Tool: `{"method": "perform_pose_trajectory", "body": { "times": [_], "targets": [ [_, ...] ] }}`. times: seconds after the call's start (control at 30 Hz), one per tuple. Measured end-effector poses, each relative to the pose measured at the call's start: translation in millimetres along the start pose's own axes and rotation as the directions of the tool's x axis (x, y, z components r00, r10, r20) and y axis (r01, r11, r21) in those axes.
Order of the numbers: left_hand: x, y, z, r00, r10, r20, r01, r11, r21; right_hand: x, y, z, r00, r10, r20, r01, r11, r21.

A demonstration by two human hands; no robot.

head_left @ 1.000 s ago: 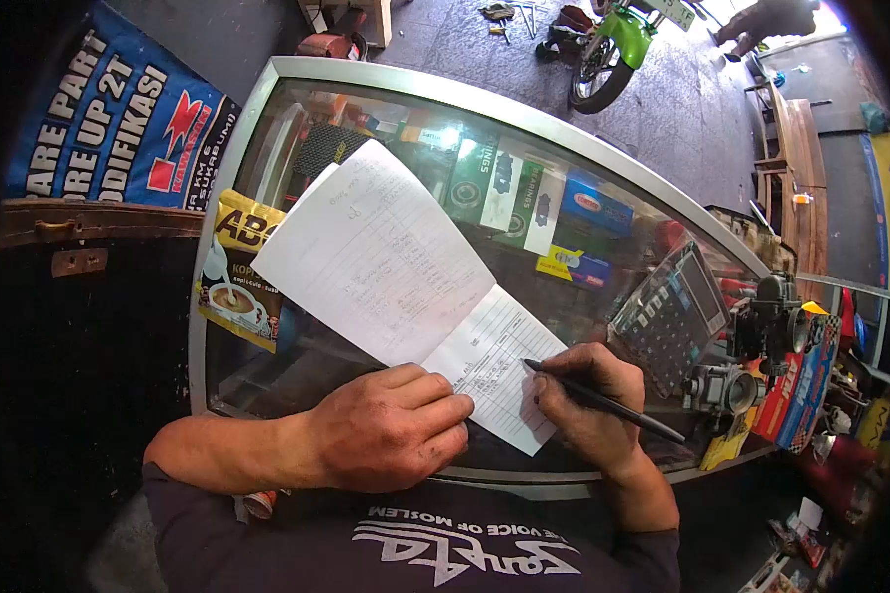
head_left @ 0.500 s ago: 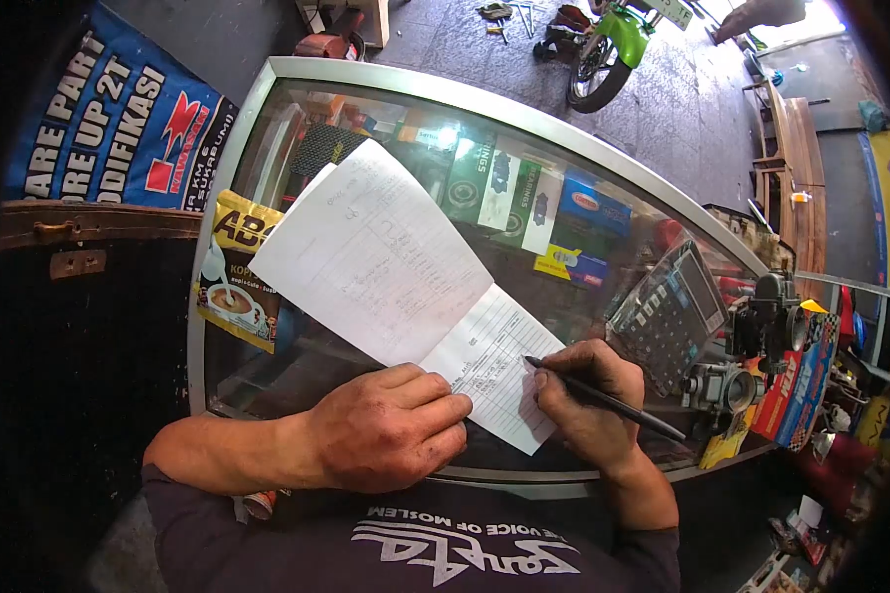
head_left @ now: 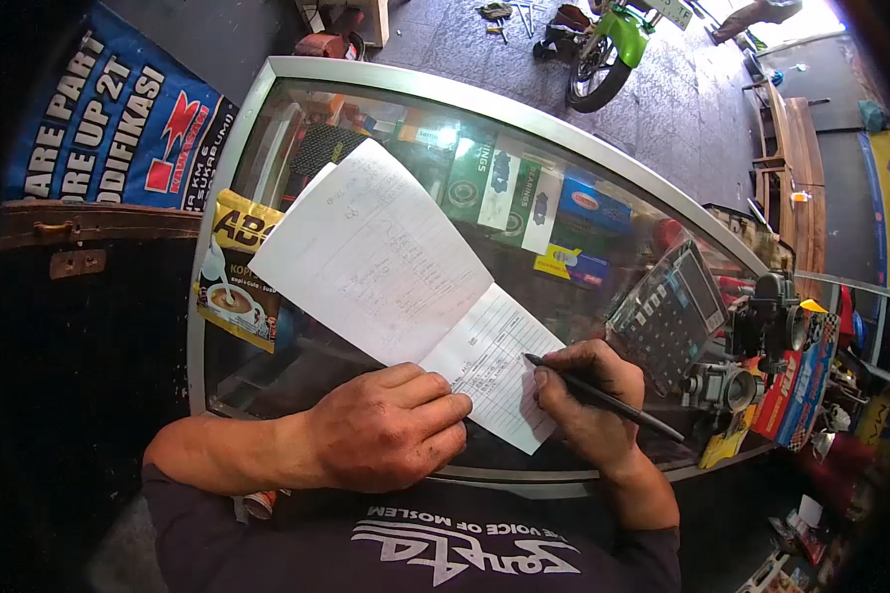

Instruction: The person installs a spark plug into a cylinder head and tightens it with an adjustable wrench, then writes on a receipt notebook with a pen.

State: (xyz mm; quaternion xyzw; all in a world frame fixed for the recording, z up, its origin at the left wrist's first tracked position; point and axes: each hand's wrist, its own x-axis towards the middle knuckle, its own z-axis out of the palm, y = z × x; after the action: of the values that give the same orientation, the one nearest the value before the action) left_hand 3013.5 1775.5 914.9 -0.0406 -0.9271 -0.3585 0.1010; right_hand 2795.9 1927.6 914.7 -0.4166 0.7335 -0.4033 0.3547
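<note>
An open receipt book [head_left: 376,257] lies on the glass counter [head_left: 366,69], its big flipped page toward the upper left and its ruled page near me. My right hand [head_left: 593,400] is closed round a black pen [head_left: 618,403], whose tip is at the ruled page among handwritten lines. With its fingers curled, my left hand [head_left: 391,425] rests at the near left edge of that page; whether it pinches the paper is hidden. Just beyond my right hand is a calculator [head_left: 672,316] in a clear cover.
A yellow coffee packet [head_left: 239,272] lies left of the book. Metal carburetors [head_left: 727,387] stand at the counter's right end. Boxes of parts [head_left: 499,188] show under the glass. Beyond are a green motorcycle [head_left: 618,49], a wooden bench [head_left: 803,168] and a person [head_left: 761,18].
The pen tip has shifted very slightly at the ruled page. My left hand and the book have stayed put. The person in the background has moved a little.
</note>
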Motion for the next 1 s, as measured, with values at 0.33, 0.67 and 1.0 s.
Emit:
{"method": "perform_pose_trajectory", "body": {
  "times": [0.33, 0.67, 1.0],
  "targets": [
    [0.0, 0.4, -0.7, 1.000, -0.011, 0.027, 0.011, 1.000, -0.006, -1.4, -1.1, 1.2, 0.999, 0.018, -0.029, -0.017, 1.000, 0.010],
    [0.5, -0.7, -1.0, 1.000, 0.001, 0.021, -0.001, 1.000, 0.007, -1.6, -9.6, 3.3, 0.990, -0.140, 0.000, 0.139, 0.988, -0.070],
    [-0.4, -0.5, 0.1, 1.000, -0.008, 0.028, 0.008, 1.000, -0.008, -4.7, -8.0, 6.8, 0.988, -0.142, -0.058, 0.141, 0.990, -0.021]
  ]
}}
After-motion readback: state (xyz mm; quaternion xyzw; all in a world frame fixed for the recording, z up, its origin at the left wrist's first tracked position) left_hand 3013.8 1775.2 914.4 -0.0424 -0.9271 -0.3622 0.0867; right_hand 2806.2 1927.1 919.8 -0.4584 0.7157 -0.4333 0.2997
